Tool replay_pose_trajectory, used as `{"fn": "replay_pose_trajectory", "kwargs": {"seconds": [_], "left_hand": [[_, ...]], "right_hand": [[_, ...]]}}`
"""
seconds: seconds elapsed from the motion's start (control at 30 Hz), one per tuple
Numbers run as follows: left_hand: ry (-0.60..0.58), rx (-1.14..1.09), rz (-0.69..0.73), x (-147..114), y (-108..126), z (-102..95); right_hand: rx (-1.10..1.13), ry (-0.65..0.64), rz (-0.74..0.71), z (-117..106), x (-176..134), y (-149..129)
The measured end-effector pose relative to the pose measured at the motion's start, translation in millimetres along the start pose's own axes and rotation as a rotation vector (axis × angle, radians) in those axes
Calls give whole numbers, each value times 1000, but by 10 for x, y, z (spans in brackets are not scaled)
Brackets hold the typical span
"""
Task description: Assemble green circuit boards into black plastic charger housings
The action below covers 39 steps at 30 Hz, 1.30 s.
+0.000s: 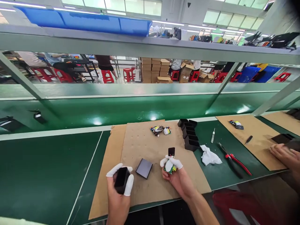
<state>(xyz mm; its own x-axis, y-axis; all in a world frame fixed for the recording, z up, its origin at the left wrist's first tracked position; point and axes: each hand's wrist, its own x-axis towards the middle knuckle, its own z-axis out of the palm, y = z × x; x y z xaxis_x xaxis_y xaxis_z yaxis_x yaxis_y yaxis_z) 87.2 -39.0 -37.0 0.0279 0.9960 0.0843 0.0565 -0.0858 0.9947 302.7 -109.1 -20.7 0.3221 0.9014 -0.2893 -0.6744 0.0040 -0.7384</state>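
Note:
My left hand (120, 184), with white finger cots on its fingertips, is closed around a black plastic case (122, 180) whose dark hollow side faces up. In my right hand (174, 175), also wearing finger cots, is a small circuit board (169, 167) with white and yellow parts. A little black square piece (171, 152) sticks up just beyond those fingers, by a short red wire. Between my hands a flat grey square box (144, 168) lies on the cardboard sheet (140, 143). Farther back rests a cluster of circuit boards (160, 130).
Several black open cases (188, 134) stand in a row at the cardboard's right edge. Beside them lie crumpled white tissue (209, 155), red-handled pliers (234, 159) and a white tube (213, 136). A co-worker's hand (283, 156) is at far right. A shelf beam (140, 47) crosses above.

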Motion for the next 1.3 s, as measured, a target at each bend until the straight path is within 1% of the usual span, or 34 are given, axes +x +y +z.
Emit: {"fn": "replay_pose_trajectory", "kwargs": {"seconds": [0.07,0.13,0.17,0.23,0.33,0.4,0.47,0.53,0.63,0.7,0.83,0.93,1.1,1.2,1.3], "left_hand": [[-23,-13,47,-9,-48,-38],[-98,3,99,-37,-83,-73],[-146,27,118,-58,-89,-86],[-245,86,137,-113,-72,-99],[-388,118,152,-205,8,-100],[-450,99,169,-261,74,-99],[-479,73,174,-306,139,-99],[-493,49,177,-338,197,-92],[-507,34,193,-369,264,-64],[-509,37,206,-389,289,-44],[-514,74,187,-441,298,-37],[-539,88,171,-473,301,-55],[-577,100,201,-465,388,-38],[-600,84,249,-438,463,0],[-592,93,286,-424,502,18]], "right_hand": [[-352,-14,-48,-73,-61,-7],[-709,-47,-78,-134,-135,-52],[-832,-68,-93,-159,-169,-80],[-934,-72,-142,-197,-224,-132],[-855,-28,-230,-215,-289,-183],[-753,-69,-251,-189,-341,-217],[-650,-141,-280,-129,-401,-262],[-580,-183,-345,-47,-459,-309],[-497,-185,-442,76,-530,-355],[-453,-188,-457,148,-565,-362],[-444,-256,-431,269,-610,-340],[-449,-285,-446,311,-622,-303],[-488,-260,-420,275,-625,-209],[-512,-259,-442,246,-617,-164],[-551,-264,-474,240,-613,-156]]}}
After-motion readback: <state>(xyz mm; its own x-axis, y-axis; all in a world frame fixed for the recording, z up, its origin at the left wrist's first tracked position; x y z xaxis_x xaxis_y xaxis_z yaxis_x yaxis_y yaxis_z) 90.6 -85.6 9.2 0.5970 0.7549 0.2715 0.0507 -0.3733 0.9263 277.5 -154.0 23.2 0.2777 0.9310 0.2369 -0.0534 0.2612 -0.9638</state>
